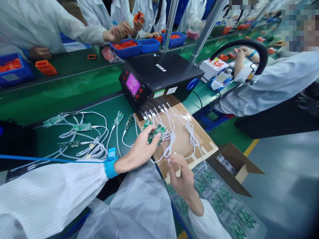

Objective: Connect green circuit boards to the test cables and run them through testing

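My left hand (141,147), with a blue wrist strap (111,165), is closed around several green circuit boards (159,131) above the cardboard sheet (184,122). To the right and nearer me, my right hand (181,176) pinches a small white end, which looks like a cable plug, between thumb and fingers. Looped white cables (171,139) lie just beyond it, running from sockets along the front of a black box (161,71). Left of my left hand, more circuit boards (82,127) lie on the green bench, with white cables plugged into them.
Circuit boards fill clear plastic trays (219,202) at lower right, beside an open cardboard carton (231,167). Across the bench, co-workers in white coats handle orange parts near blue bins (127,48). Another person's sleeve (279,79) is at right, by a black bent hose (261,53).
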`<action>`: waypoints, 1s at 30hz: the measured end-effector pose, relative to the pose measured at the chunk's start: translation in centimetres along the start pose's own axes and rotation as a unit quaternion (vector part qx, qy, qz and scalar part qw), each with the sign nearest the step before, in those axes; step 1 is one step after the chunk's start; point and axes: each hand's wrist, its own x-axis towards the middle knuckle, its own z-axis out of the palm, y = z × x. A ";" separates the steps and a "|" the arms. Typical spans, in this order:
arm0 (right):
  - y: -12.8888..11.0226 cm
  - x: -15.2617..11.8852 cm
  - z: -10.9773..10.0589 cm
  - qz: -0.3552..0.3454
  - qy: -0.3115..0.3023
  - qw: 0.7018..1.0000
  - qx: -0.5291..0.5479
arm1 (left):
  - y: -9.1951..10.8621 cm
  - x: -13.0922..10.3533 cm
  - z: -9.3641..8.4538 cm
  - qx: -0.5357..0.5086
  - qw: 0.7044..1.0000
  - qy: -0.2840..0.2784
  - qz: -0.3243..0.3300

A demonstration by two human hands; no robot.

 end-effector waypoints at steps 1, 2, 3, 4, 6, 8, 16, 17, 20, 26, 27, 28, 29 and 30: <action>0.0 0.7 0.3 0.039 0.043 0.998 0.008 | 0.1 -0.1 0.2 -0.002 1.000 -0.006 0.003; 0.0 1.5 0.6 0.075 0.083 0.994 0.013 | 0.1 -0.2 0.3 -0.005 1.000 -0.012 0.011; 0.0 2.2 1.0 0.101 0.117 0.988 0.017 | 0.2 -0.3 0.5 -0.006 1.000 -0.016 0.021; 0.0 3.0 1.4 0.113 0.143 0.983 0.018 | 0.3 -0.4 0.6 -0.006 0.999 -0.014 0.033; -0.1 4.5 2.0 0.098 0.172 0.980 0.004 | 0.5 -0.5 0.8 -0.005 0.999 -0.003 0.054; -0.4 5.8 2.4 0.060 0.187 0.980 -0.029 | 0.7 -0.6 1.0 -0.010 0.998 0.002 0.058; -1.4 7.5 2.7 0.047 0.218 0.969 -0.108 | 0.8 -0.5 1.2 -0.002 0.997 0.015 0.081; -1.4 7.5 2.7 0.053 0.215 0.969 -0.108 | 0.7 -0.6 1.2 0.004 0.996 0.015 0.085; -1.4 7.6 2.6 0.063 0.211 0.970 -0.104 | 0.7 -0.6 1.2 0.021 0.995 0.020 0.098; -1.6 7.9 2.7 0.056 0.209 0.971 -0.101 | 0.7 -0.7 0.9 0.040 0.992 0.022 0.119; -1.6 7.9 2.6 0.055 0.207 0.972 -0.100 | 0.7 -0.7 0.8 0.041 0.991 0.021 0.123; -1.7 8.0 2.6 0.052 0.205 0.972 -0.100 | 0.7 -0.7 0.8 0.042 0.991 0.021 0.126; -1.7 8.0 2.6 0.049 0.202 0.973 -0.100 | 0.7 -0.7 0.7 0.044 0.990 0.022 0.129; -1.7 8.0 2.6 0.047 0.199 0.974 -0.099 | 0.6 -0.7 0.7 0.046 0.990 0.023 0.131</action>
